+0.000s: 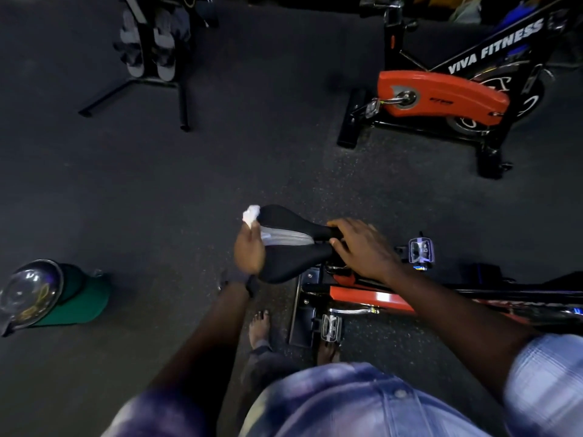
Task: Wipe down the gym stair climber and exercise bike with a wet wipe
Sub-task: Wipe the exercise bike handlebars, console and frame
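An exercise bike (pixel 362 294) with a red and black frame stands right in front of me. Its black saddle (pixel 293 244) with a grey centre strip is at the middle of the view. My left hand (pixel 250 250) holds a crumpled white wet wipe (pixel 251 214) against the saddle's wide rear end. My right hand (pixel 362 244) grips the saddle's narrow nose. Two silver pedals (pixel 421 250) stick out on either side of the frame.
A second red and black bike (pixel 441 93) marked VIVA FITNESS stands at the upper right. A black stepper machine with grey foot plates (pixel 148 42) is at the upper left. A green bin with a clear domed lid (pixel 53 294) sits at the left. My bare feet (pixel 260 323) are on dark rubber flooring.
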